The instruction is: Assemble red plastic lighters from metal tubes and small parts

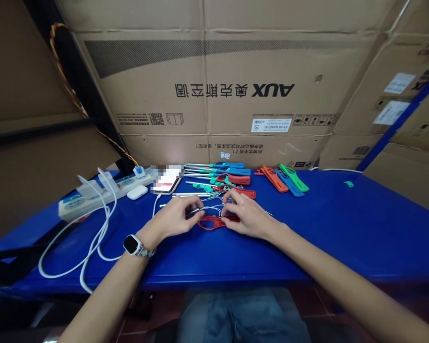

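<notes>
- The left hand (177, 216), a watch (133, 245) on its wrist, pinches a metal tube end beside the red lighter shell (214, 222) lying on the blue table (343, 228).
- At 3 o'clock of it, the right hand (248, 214) presses on the shell and fingers thin wires (214, 207).
- Judged step: fitting tube and wiring into the shell; seating them next would call for fine alignment.
- At 12 o'clock lie finished lighters (221, 174).

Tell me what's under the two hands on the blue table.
A red handle piece lies flat between the left hand and right hand, with thin wires above it. Its ends and the metal rod are covered by fingers.
</notes>
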`<state>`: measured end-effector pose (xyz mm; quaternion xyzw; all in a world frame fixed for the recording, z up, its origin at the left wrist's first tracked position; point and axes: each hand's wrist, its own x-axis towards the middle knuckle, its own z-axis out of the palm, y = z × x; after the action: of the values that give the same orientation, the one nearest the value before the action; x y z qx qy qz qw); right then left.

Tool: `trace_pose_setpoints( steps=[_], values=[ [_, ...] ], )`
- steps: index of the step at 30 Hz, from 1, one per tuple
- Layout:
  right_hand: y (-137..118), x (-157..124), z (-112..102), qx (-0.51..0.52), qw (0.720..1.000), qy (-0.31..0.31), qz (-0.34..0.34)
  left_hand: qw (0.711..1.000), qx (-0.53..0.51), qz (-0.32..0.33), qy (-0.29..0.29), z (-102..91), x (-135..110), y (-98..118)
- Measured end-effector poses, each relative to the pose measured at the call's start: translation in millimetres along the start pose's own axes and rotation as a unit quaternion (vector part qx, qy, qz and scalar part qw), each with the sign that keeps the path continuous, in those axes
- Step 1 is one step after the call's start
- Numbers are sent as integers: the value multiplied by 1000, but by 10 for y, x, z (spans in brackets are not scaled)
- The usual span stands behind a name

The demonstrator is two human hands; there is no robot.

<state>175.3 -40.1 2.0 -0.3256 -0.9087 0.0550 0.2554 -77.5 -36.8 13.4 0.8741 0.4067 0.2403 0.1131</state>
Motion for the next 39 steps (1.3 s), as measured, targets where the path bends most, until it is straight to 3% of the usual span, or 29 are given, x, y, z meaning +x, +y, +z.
trace_pose_setpoints(
  steps=[3, 6, 8, 14, 20, 39],
  values=[
    [-1, 2, -8, 42, 999, -15, 12, 992, 83, 88, 46, 1, 1, 103],
    [-11, 4, -8, 74, 997, -23, 26, 980, 91, 178, 17, 60, 16, 169],
    [-21, 3, -4, 90, 995, -25, 26, 976, 97, 195, -13, 118, 26, 177],
    [-18, -8, 39, 117, 993, -33, 16, 976, 116, 179, -50, 203, 28, 154],
    [13, -29, 87, 158, 987, -16, 35, 984, 47, 164, -52, 220, 19, 144],
    [43, 5, 71, 166, 984, -57, 22, 992, -27, 105, -62, 246, 25, 112]
  ],
)
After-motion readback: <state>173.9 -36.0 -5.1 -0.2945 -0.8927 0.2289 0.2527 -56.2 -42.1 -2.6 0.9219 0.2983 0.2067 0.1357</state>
